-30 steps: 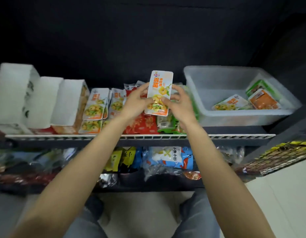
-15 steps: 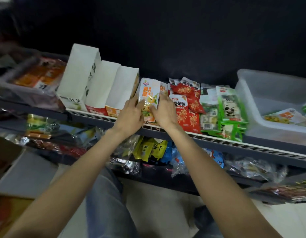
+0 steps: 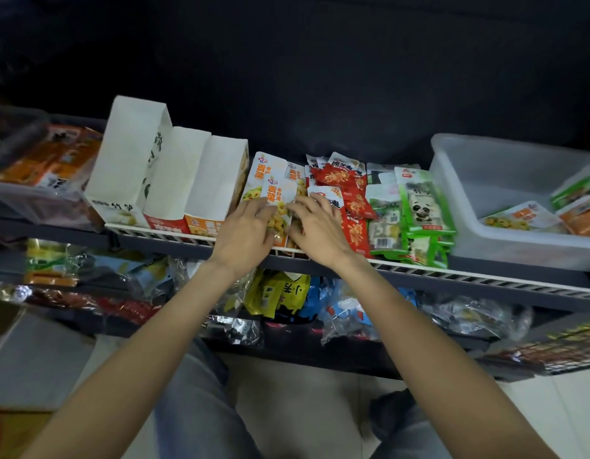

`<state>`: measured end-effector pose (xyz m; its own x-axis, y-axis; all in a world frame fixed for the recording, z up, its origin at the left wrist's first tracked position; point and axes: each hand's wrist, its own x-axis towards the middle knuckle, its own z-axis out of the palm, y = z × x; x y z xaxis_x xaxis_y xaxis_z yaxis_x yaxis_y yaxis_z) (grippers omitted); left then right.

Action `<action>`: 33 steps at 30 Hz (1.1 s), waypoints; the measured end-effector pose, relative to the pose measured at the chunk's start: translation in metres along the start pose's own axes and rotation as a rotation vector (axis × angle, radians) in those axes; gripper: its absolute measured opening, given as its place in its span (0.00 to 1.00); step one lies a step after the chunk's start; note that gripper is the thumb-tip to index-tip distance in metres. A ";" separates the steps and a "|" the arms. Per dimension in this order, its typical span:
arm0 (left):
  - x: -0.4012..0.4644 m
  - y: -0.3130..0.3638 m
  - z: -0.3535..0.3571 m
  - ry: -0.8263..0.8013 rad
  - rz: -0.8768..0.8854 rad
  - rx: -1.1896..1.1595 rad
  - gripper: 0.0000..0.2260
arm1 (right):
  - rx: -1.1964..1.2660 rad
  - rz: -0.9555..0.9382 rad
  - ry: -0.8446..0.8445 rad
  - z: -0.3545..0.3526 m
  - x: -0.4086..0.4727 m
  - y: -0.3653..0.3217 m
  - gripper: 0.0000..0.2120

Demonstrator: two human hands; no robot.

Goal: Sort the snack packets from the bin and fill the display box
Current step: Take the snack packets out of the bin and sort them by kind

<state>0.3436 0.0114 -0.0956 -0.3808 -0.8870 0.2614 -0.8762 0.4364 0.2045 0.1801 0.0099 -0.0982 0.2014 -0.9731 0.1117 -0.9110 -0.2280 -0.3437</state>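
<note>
Both hands sit at the shelf's front rail [image 3: 174, 234]: the left hand [image 3: 242, 235] and right hand [image 3: 317, 230] press the orange snack packet [image 3: 280, 202] from either side, fingers slightly curled against it. It stands in a tight row, white display boxes [image 3: 217, 180] just left, red packets [image 3: 350, 193] touching on the right. Green packets [image 3: 416, 207] fill the gap before the clear bin [image 3: 505, 246].

packets [image 3: 276, 202] – orange-white; bin [image 3: 505, 250] – translucent white; boxes [image 3: 217, 180] – white
</note>
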 end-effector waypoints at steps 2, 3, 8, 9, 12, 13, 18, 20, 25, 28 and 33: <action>0.003 0.003 -0.001 0.007 0.000 -0.002 0.20 | 0.026 -0.019 0.020 -0.008 -0.001 0.006 0.22; 0.005 0.007 -0.003 0.017 -0.004 -0.003 0.20 | 0.046 -0.025 0.025 -0.012 -0.002 0.008 0.21; 0.015 0.034 -0.011 0.168 0.078 -0.036 0.16 | 0.178 -0.035 0.102 -0.043 -0.016 0.021 0.18; 0.018 0.043 -0.014 0.211 0.109 -0.064 0.15 | 0.195 -0.037 0.135 -0.052 -0.021 0.027 0.17; 0.034 0.074 -0.020 0.276 0.167 -0.229 0.13 | 0.215 -0.009 0.207 -0.090 -0.044 0.050 0.14; 0.041 0.087 -0.021 0.270 0.180 -0.295 0.12 | 0.204 0.014 0.225 -0.104 -0.053 0.062 0.13; 0.095 0.175 -0.011 0.155 0.272 -0.551 0.10 | 0.177 0.146 0.410 -0.170 -0.099 0.143 0.10; 0.123 0.216 -0.005 0.053 0.354 -0.626 0.12 | 0.160 0.208 0.477 -0.194 -0.114 0.185 0.09; 0.197 0.315 0.038 -0.286 0.481 -0.658 0.19 | 0.045 0.478 0.404 -0.228 -0.128 0.295 0.12; 0.229 0.361 0.076 -0.418 0.491 -0.516 0.25 | 0.005 0.627 0.127 -0.222 -0.121 0.349 0.19; 0.256 0.395 0.136 -0.672 0.382 -0.127 0.41 | -0.044 0.768 -0.185 -0.204 -0.094 0.389 0.33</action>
<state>-0.1404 -0.0640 -0.0761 -0.7816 -0.5554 -0.2840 -0.6235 0.7078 0.3320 -0.2661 0.0195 -0.0524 -0.4369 -0.8480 -0.3000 -0.8318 0.5078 -0.2242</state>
